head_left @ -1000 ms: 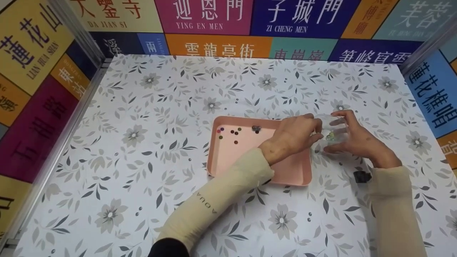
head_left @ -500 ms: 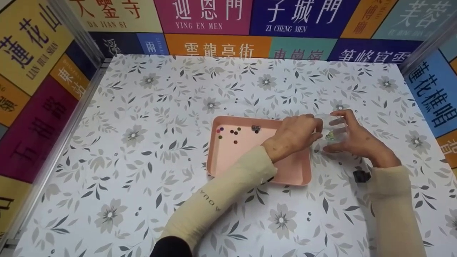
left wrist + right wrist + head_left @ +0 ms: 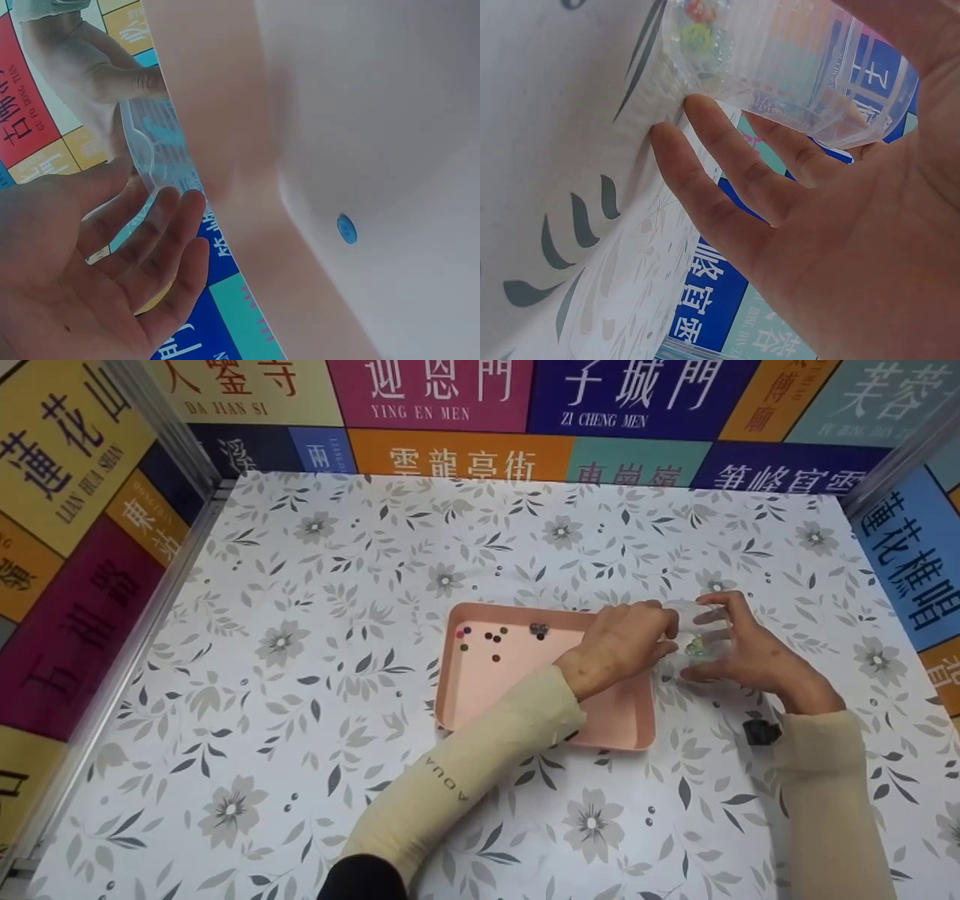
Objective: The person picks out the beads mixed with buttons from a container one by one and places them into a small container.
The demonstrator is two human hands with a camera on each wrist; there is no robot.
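A clear plastic cup [image 3: 679, 611] stands just right of the pink tray [image 3: 643, 720]. Yellow-green and reddish glassy bits [image 3: 697, 34] lie at the cup's bottom. My right hand [image 3: 761, 660] holds the cup from the right, its fingers spread along the wall in the right wrist view. From the left my left hand [image 3: 619, 645] reaches over the tray's right end to the cup. Its thumb and bent fingers [image 3: 191, 225] are close to the cup; whether they pinch anything is hidden. Several small dark and coloured discs [image 3: 495, 637] lie in the tray; one looks like a blue button [image 3: 346, 229].
A small greyish cluster [image 3: 538, 628] lies by the tray's back wall. A black object [image 3: 761, 731] sits at my right wrist. Floral cloth [image 3: 315, 697] covers the table, and panels with large lettering [image 3: 450, 397] stand around its back and sides.
My left forearm has shifted slightly to the right, while the left hand stays at the cup. The right hand, the cup and the tray look unchanged.
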